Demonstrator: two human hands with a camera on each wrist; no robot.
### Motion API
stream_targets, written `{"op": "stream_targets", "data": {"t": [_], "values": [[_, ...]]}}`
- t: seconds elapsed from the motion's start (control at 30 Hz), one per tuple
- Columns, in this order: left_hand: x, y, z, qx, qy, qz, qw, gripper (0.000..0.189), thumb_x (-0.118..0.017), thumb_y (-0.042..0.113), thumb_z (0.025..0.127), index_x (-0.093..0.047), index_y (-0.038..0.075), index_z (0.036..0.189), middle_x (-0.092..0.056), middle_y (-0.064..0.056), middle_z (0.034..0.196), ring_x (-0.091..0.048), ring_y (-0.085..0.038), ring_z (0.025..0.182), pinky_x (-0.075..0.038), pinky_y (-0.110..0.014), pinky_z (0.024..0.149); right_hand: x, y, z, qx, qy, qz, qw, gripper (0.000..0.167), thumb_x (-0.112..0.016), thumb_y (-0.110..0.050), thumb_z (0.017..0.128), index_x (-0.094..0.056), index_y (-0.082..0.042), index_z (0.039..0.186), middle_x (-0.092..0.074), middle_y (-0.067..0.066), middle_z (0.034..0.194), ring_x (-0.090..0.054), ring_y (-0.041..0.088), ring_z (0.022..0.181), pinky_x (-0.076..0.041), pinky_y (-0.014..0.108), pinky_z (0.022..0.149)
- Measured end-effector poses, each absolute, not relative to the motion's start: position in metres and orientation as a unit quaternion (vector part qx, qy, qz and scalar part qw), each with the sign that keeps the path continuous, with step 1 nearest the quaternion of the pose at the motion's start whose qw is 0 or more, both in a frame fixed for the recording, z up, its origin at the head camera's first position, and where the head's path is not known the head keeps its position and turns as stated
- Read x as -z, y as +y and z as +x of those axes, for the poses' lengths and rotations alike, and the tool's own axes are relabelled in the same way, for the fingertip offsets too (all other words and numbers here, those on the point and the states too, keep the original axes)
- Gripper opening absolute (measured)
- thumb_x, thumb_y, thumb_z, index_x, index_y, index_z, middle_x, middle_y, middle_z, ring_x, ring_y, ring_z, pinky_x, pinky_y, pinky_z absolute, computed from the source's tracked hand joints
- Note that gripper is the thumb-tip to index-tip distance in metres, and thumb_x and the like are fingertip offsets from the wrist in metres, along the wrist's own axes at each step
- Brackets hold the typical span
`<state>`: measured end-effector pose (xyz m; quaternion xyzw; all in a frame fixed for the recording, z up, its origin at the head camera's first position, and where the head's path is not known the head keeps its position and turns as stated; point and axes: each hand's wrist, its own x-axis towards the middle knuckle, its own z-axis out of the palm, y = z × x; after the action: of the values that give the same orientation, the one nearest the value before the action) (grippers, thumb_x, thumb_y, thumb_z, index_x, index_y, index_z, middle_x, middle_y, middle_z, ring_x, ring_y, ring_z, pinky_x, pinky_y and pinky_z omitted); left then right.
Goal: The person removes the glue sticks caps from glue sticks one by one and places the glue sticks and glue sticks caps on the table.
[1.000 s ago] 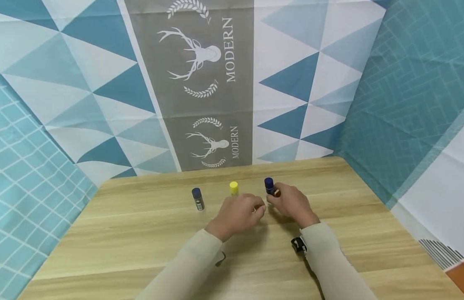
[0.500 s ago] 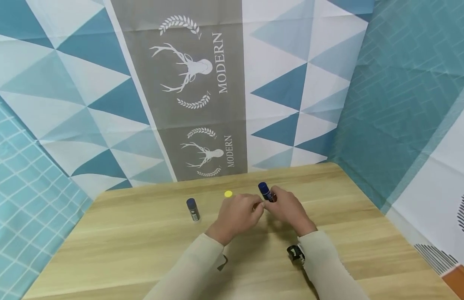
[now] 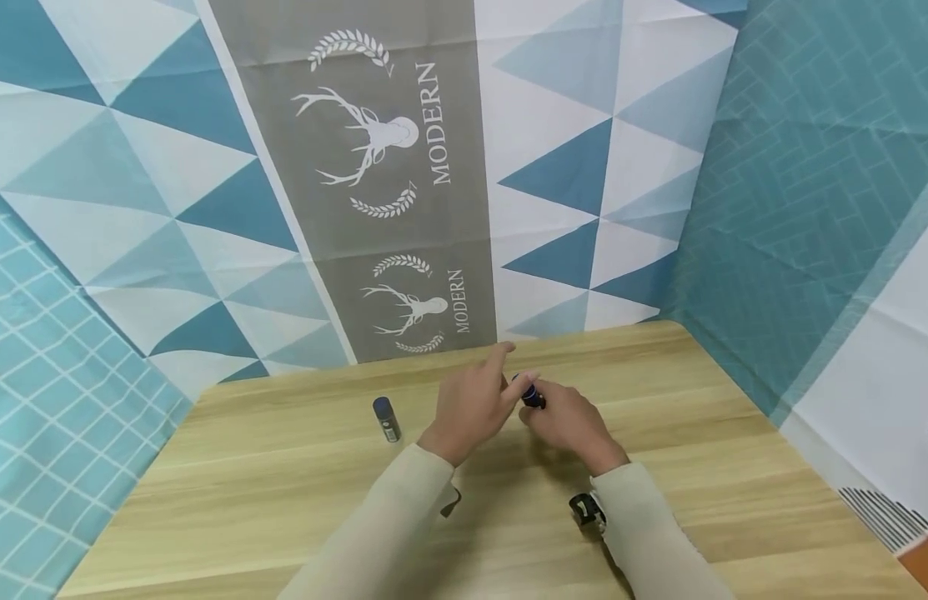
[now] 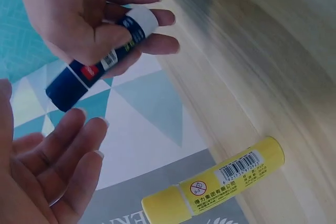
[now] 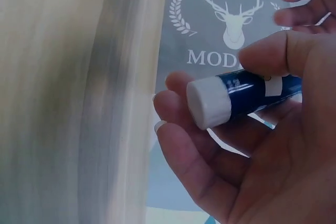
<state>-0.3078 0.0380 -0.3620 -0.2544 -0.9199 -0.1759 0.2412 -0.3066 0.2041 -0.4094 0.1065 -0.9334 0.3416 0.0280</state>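
Note:
My right hand [image 3: 572,417] grips a dark blue glue stick [image 3: 534,396] with a white base, thumb on one side and fingers round the other. It is tilted, its capped end toward my left hand [image 3: 474,408]. In the left wrist view, the left hand's loosely spread fingers [image 4: 84,140] are just short of the blue cap [image 4: 67,88]. A yellow glue stick [image 4: 215,182] with a barcode stands on the table beside the left hand; that hand hides it in the head view. Another dark blue glue stick [image 3: 386,419] stands upright further left.
The wooden table [image 3: 246,500] ends at a patterned cloth backdrop [image 3: 403,208] with deer prints. Tiled-pattern cloths flank it on both sides. A black wrist device [image 3: 586,508] sits at the right cuff.
My right hand has tilted the blue glue stick from upright and brought it toward the left hand. The left hand's fingers have straightened, and the yellow glue stick is now hidden in the head view.

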Motion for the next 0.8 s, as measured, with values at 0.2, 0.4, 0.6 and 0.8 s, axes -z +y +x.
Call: {"op": "stream_targets", "data": {"t": [0.2,0.4,0.6,0.8], "values": [[0.363,0.040,-0.317,0.149,-0.920,-0.282,0.228,0.045,-0.049,0.056,0.101,-0.069,0.018,0.117,-0.066,0.008,0.073,-0.060,-0.011,0.060,-0.041,-0.028,0.046,0.408,0.205,-0.307,-0.361,-0.926,0.111,0.023,0.030,-0.058,-0.022,0.097,-0.066,-0.017,0.125,-0.060,-0.001,0.077,-0.052,0.018,0.062,-0.041,0.038,0.062],[0.366,0.042,-0.323,0.118,-0.914,-0.298,0.249,0.042,-0.055,0.057,0.097,-0.069,0.020,0.086,-0.063,0.008,0.070,-0.055,-0.011,0.055,-0.038,-0.028,0.045,0.407,0.201,-0.309,-0.360,-0.924,0.130,0.011,0.014,-0.053,-0.018,0.097,-0.066,-0.014,0.101,-0.049,0.000,0.065,-0.042,0.016,0.054,-0.036,0.034,0.057],[0.367,0.046,-0.326,0.095,-0.919,-0.298,0.240,0.049,-0.054,0.067,0.093,-0.057,0.024,0.069,-0.046,0.012,0.057,-0.043,-0.008,0.046,-0.031,-0.027,0.040,0.405,0.205,-0.308,-0.358,-0.922,0.147,0.004,0.024,-0.051,-0.014,0.095,-0.047,-0.013,0.072,-0.038,-0.001,0.060,-0.029,0.014,0.052,-0.029,0.031,0.054],[0.367,0.049,-0.328,0.083,-0.917,-0.300,0.250,0.054,-0.055,0.067,0.093,-0.049,0.023,0.062,-0.040,0.009,0.052,-0.040,-0.009,0.044,-0.027,-0.028,0.039,0.403,0.209,-0.308,-0.367,-0.917,0.157,-0.006,0.016,-0.054,-0.015,0.095,-0.055,-0.013,0.079,-0.040,-0.002,0.061,-0.031,0.014,0.053,-0.032,0.032,0.056]]}}
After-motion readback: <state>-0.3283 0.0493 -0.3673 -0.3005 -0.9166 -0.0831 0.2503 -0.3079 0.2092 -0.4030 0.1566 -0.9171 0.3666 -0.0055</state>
